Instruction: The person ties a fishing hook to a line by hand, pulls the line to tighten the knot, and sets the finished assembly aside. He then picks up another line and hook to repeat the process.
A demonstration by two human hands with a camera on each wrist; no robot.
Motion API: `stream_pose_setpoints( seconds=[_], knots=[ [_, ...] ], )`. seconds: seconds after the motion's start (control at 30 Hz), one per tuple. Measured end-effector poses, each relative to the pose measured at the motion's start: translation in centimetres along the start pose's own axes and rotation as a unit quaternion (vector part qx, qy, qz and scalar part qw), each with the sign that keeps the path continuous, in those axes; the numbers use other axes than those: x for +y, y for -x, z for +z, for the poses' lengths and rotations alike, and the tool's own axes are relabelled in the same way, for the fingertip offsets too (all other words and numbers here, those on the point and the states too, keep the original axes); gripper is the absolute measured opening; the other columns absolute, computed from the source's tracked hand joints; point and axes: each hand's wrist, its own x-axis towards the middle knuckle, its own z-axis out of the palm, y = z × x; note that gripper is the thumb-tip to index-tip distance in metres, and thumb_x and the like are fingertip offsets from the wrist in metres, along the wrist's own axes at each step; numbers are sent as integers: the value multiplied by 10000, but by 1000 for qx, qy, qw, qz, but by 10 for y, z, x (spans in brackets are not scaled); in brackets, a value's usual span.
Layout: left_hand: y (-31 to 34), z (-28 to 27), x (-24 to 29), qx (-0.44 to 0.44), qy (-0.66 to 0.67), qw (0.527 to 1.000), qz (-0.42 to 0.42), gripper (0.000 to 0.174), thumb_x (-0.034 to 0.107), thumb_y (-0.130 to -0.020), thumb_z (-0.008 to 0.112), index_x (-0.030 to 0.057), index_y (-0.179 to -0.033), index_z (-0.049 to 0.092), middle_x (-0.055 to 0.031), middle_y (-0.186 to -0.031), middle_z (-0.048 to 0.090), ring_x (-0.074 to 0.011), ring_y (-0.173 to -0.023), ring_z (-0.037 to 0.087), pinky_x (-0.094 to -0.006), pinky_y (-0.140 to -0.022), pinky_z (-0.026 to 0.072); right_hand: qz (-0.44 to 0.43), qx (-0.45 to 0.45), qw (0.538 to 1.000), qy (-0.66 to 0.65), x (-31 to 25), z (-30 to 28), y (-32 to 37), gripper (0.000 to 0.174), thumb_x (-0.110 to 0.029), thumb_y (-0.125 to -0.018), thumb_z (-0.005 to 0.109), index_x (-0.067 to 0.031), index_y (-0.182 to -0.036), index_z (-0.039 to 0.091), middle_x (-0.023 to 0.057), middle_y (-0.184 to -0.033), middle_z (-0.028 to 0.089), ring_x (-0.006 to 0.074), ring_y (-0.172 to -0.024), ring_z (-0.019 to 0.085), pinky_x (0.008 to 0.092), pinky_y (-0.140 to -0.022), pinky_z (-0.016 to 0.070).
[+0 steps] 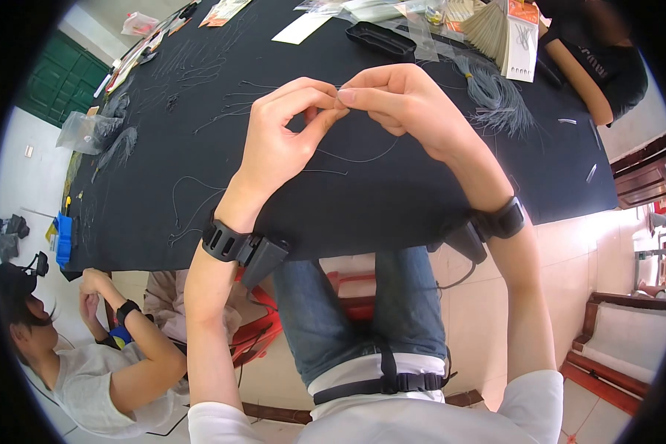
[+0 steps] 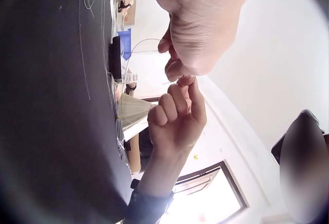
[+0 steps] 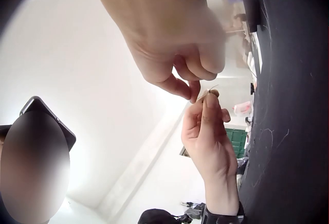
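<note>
Both hands meet fingertip to fingertip above the black table (image 1: 392, 200). The left hand (image 1: 285, 133) pinches a thin grey cord between thumb and index finger; in the right wrist view a short end of the cord (image 3: 215, 86) sticks up at the left hand's (image 3: 211, 136) fingertips. The right hand (image 1: 414, 103) pinches at the same spot, its other fingers curled. A loop of the cord (image 1: 362, 160) hangs below the hands in the head view. In the left wrist view the cord (image 2: 139, 43) arcs beside the left hand (image 2: 198, 23), with the right hand (image 2: 177, 121) below.
Loose cords (image 1: 192, 63) lie across the table's left side. A cord bundle (image 1: 492, 92), a black tray (image 1: 381, 41) and a ring-bound card stack (image 1: 522, 44) are at the back right. Plastic bags (image 1: 89, 133) lie at the left edge. Other people sit at the left and back right.
</note>
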Motion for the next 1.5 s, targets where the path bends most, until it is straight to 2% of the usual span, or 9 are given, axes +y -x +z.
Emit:
stream_pose_setpoints(
  seconds=[0.27,0.37,0.67,0.77,0.87,0.97,1.07,1.17,1.5],
  knots=[
    [1,0,-2,-3,13,1000,-14,68,-46,-708,646,-21,-746,596,-67,-793,619,-100,-572,497,-211,-537,415,-23,-1,999,45,-1,3,1,211,-207,-820,615,-3,-869,641,-76,-526,425,-5,-447,289,183,-401,172],
    [1,1,-1,-8,18,1000,-18,62,-39,-714,646,-22,-748,596,-65,-795,620,-101,-570,494,-211,-541,414,-39,-7,997,59,0,2,1,242,-213,-782,616,23,-818,655,2,-591,535,36,-518,405,196,-455,296],
    [1,1,-2,4,41,998,-51,59,-23,-719,647,-22,-754,600,-61,-808,624,-94,-580,491,-216,-559,416,-98,-13,988,122,1,1,1,219,-187,-786,616,29,-811,643,9,-532,511,40,-488,413,213,-447,323],
    [2,1,-4,-2,32,999,-42,54,-26,-721,642,-19,-758,603,-57,-816,626,-90,-581,487,-217,-560,416,-119,-14,982,146,1,4,2,165,-137,-818,603,25,-821,633,-72,-526,412,2,-488,297,195,-435,206],
    [2,1,-5,-1,30,999,-43,50,-29,-722,637,-17,-758,605,-56,-820,627,-89,-575,480,-215,-558,415,-125,-21,981,145,5,5,1,164,-133,-816,601,27,-832,629,-67,-528,422,1,-487,303,194,-433,210],
    [2,3,-2,3,44,997,-63,49,-23,-722,642,-17,-752,603,-57,-807,626,-89,-569,476,-215,-551,411,-105,-7,984,145,-1,2,2,226,-196,-780,610,26,-802,643,24,-538,533,49,-494,434,211,-463,342],
    [1,3,2,-12,34,998,-56,50,-17,-722,648,-18,-742,602,-59,-791,624,-88,-565,475,-212,-542,406,-126,13,988,90,9,-1,-3,240,-213,-783,603,22,-807,649,24,-584,559,52,-528,456,213,-476,353],
    [1,3,2,-19,38,997,-58,54,-13,-721,654,-18,-736,603,-59,-784,624,-86,-560,476,-209,-535,404,-58,4,997,56,-4,-1,1,189,-183,-816,605,1,-846,636,-74,-531,441,-10,-450,290,182,-409,183],
    [2,4,0,-21,51,998,-27,54,-15,-717,658,-15,-744,611,-57,-784,625,-89,-565,496,-209,-533,410,-14,-1,1000,-9,-4,-3,1,175,-163,-835,580,0,-880,625,-87,-508,352,3,-429,226,198,-404,148]
  ],
)
